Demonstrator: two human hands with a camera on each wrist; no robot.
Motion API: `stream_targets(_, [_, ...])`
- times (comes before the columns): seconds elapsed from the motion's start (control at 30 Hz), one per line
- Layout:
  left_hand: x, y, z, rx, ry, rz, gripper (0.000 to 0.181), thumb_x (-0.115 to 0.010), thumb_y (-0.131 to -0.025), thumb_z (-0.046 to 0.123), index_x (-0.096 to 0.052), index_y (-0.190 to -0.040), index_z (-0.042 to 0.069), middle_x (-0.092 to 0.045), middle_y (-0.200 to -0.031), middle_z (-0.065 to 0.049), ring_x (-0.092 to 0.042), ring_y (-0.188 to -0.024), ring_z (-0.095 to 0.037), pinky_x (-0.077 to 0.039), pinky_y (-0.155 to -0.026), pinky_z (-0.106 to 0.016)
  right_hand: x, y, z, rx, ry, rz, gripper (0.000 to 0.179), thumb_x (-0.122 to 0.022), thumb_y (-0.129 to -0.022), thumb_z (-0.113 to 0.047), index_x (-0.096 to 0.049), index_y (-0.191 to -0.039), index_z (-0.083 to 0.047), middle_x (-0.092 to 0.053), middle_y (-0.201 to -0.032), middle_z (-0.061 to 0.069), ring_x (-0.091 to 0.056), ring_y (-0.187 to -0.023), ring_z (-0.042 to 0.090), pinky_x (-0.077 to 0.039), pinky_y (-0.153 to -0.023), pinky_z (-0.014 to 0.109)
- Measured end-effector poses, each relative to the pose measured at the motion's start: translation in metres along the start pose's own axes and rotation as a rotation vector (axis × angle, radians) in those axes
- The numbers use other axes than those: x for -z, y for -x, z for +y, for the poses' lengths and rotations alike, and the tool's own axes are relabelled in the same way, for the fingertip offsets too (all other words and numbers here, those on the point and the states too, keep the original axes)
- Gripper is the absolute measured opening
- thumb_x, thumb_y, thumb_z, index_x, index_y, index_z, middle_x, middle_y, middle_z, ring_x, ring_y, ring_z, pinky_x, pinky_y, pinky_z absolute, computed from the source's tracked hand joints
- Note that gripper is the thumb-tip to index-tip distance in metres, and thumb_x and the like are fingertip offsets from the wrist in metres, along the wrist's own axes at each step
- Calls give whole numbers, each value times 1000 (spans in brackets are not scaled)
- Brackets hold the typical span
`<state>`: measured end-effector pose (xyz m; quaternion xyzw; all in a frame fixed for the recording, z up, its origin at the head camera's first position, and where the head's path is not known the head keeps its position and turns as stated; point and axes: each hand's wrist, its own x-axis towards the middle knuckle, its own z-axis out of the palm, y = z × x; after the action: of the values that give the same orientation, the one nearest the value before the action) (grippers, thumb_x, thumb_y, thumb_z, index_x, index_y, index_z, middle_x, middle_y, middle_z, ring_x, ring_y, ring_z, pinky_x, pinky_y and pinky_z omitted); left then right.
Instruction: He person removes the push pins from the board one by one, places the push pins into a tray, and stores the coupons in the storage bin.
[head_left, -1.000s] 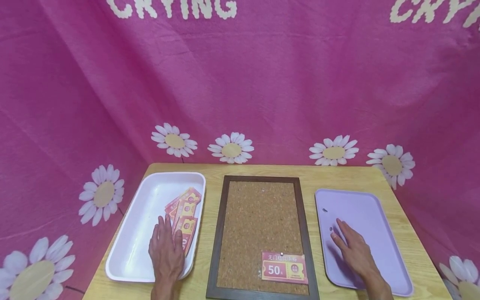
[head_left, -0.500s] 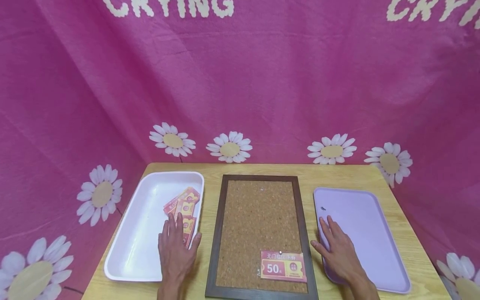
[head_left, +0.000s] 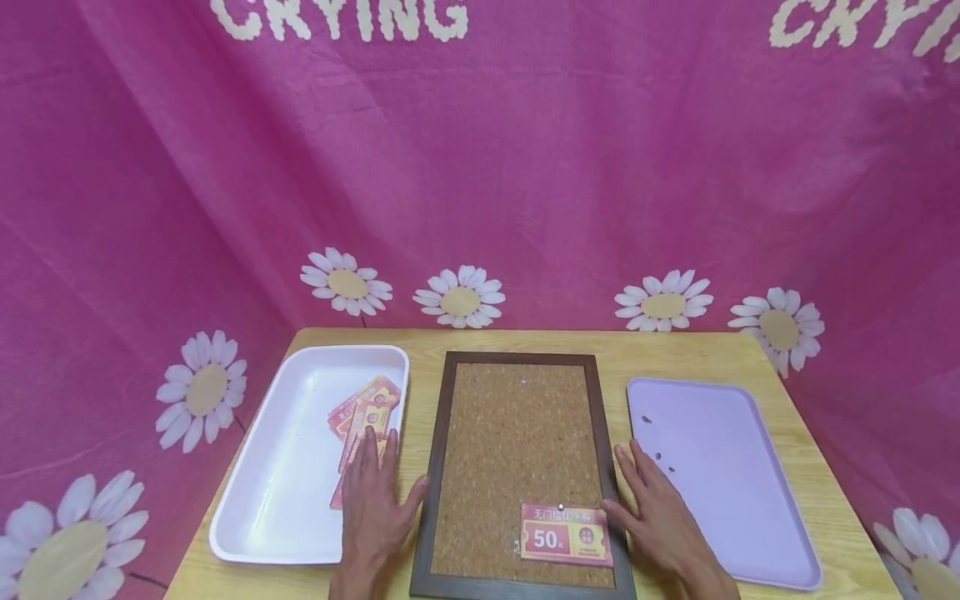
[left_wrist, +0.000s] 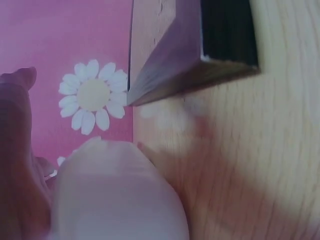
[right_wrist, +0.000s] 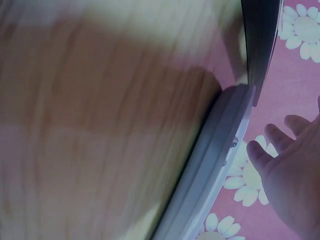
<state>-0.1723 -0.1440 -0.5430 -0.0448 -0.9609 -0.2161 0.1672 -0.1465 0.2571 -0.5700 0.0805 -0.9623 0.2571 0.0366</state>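
A framed corkboard (head_left: 517, 442) lies mid-table. Near its lower right corner, a pink and yellow "50" coupon (head_left: 551, 537) is held by a pin (head_left: 561, 507). My left hand (head_left: 375, 508), fingers spread, hovers over the gap between the corkboard and the white tray (head_left: 277, 467). It partly hides several overlapping coupons (head_left: 366, 408) in that tray. Over the left side of the purple tray (head_left: 750, 492), my right hand (head_left: 663, 521) reaches toward the corkboard with straight fingers. Its thumb overlaps the coupon's right edge in the head view; contact cannot be told. Neither hand holds anything.
Small dark bits (head_left: 658, 456), possibly pins, lie in the purple tray's left part. Tiny clear specks (head_left: 525, 380) dot the cork. Everything stands on a wooden table (head_left: 637, 354), with a pink flowered cloth (head_left: 525, 183) hanging behind and on both sides.
Both hands have moved inward to the corkboard: the left away from over the white tray, the right leftward from over the purple tray, uncovering the small dark bits. The pinned coupon has stayed put.
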Motion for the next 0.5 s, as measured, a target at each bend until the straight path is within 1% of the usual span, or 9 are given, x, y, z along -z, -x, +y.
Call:
stream_targets(0.13, [-2, 1, 9, -14, 13, -42, 79, -61, -87, 51, -34, -151, 14, -19, -160, -20, -24, -144, -39, -24, -112, -55, -1, -1, -4, 23, 1, 5, 77, -61, -90, -48, -30, -152, -15, -25, -158, 20, -29, -140, 44, -30, -105, 61])
stream_targets(0.23, [-4, 2, 16, -53, -16, -42, 78, -62, -85, 50, -37, -149, 14, -21, -160, -19, -28, -143, -39, -27, -113, -53, -4, 1, -8, 45, 0, 11, 76, -62, -90, -47, -32, -152, -13, -29, -156, 20, -32, -139, 43, -33, -103, 62])
stream_targets(0.3, [-6, 3, 20, -66, -29, -56, 77, -63, -85, 51, -38, -149, 16, -22, -160, -19, -30, -142, -39, -28, -112, -53, -8, 1, -10, 48, -3, 1, 76, -62, -90, -47, -33, -151, -12, -30, -156, 19, -34, -139, 43, -34, -104, 61])
stream_targets(0.33, [-7, 4, 22, -76, -28, -55, 76, -63, -84, 50, -40, -148, 16, -23, -159, -19, -31, -142, -39, -30, -111, -53, -9, 2, -11, 48, -6, -5, 76, -62, -90, -48, -33, -151, -12, -31, -156, 18, -34, -139, 42, -34, -104, 61])
stream_targets(0.47, [-12, 8, 30, -91, -12, -86, 75, -62, -84, 51, -40, -148, 19, -26, -158, -18, -32, -142, -38, -31, -111, -54, -16, 3, -15, 23, -5, -49, 77, -59, -90, -53, -34, -151, -12, -31, -157, 14, -35, -140, 38, -35, -104, 60])
stream_targets(0.5, [-14, 10, 32, -104, -17, -82, 75, -62, -84, 51, -40, -148, 19, -28, -158, -18, -33, -141, -37, -32, -110, -54, -18, 4, -16, 29, -4, -46, 77, -60, -89, -52, -35, -150, -12, -32, -157, 14, -35, -140, 37, -35, -104, 59])
